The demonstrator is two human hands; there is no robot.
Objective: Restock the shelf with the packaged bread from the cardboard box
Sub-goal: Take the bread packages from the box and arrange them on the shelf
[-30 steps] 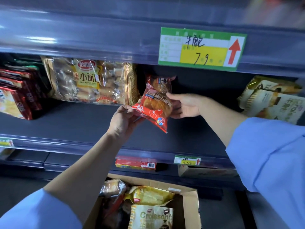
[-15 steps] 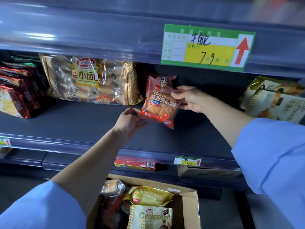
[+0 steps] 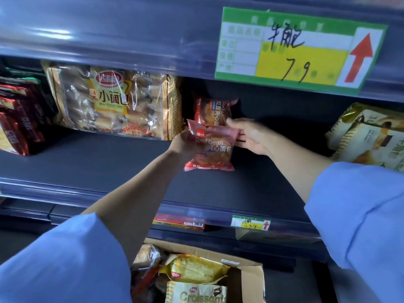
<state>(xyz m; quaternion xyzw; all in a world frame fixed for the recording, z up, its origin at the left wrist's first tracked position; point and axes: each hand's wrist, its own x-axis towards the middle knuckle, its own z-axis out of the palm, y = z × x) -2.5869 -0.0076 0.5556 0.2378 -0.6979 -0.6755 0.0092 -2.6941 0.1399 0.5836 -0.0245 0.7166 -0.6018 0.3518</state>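
While my left hand (image 3: 185,143) and right hand (image 3: 251,136) pinch the red bean bread pack (image 3: 211,149) by its two sides, it stands upright on the shelf (image 3: 109,165), just right of the mini French bread bag (image 3: 113,103). Another red bean pack (image 3: 213,112) stands right behind it, and the cardboard box (image 3: 253,278) sits below the shelf.

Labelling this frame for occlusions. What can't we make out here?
- Left hand, head view: fingers hidden behind the front bread packet; grip unclear.
- Rear packet: lower part covered by the front one.
- Cardboard box: cut off by the bottom edge.
- Small price tag: writing too small.
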